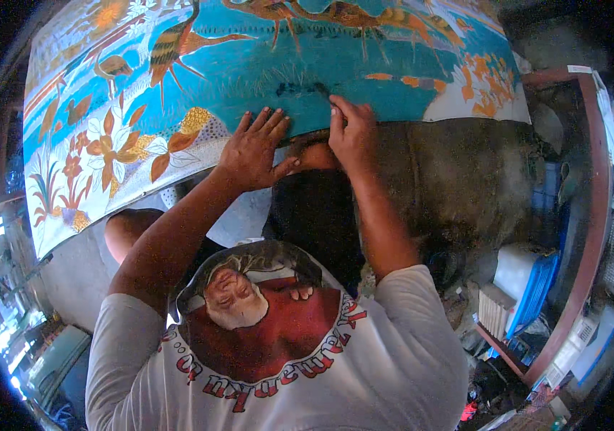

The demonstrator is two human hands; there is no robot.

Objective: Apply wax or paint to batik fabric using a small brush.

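Has a painted cloth spread across in front, just beyond the lap, with birds along the far side and orange flowers toward the left and right ends. Rests the left hand palm down on the near edge, open, with fingers apart. Grips a slim dark tool between thumb and bent fingers of the right hand, just beside dark strokes on teal. Cannot tell the tool's exact kind.

Left hand flat and palm-down, right hand in a close pinch.
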